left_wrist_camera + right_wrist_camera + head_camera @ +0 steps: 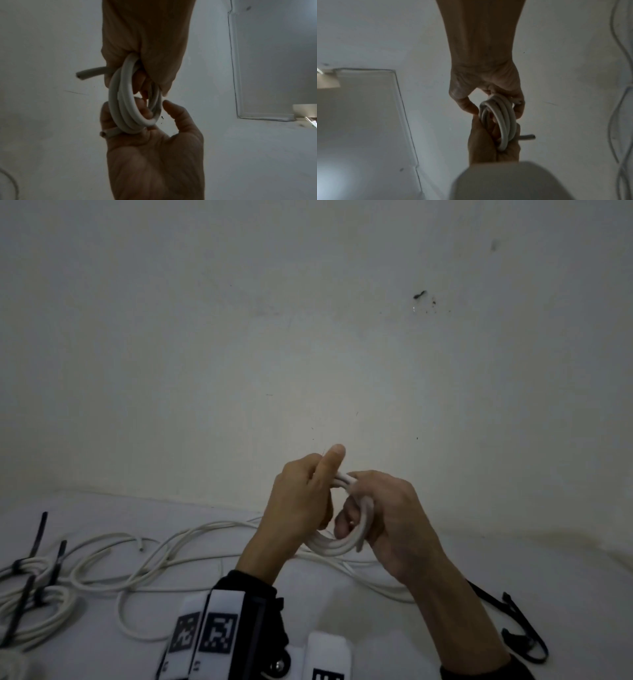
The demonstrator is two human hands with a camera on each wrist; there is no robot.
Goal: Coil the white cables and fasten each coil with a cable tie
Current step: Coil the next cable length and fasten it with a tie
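Far left on the white worktop [513, 594], finished coils [37, 601] lie bound with black cable ties [37, 534]. Next along, loose white cable [164, 553] snakes across the surface toward the middle. Centre now: the left hand [301, 508] is raised above the worktop, fingers curled round one side of a small white coil [337, 544], thumb [330, 462] sticking up. In the left wrist view a short cut end [104, 134] pokes out by the palm. Right beside it, the right hand [383, 518] grips the opposite side of the same coil, fingers wrapped through the loops, and another cut end [91, 73] juts from its fist. Further right, spare black cable ties [513, 628] lie on the worktop near the right forearm.
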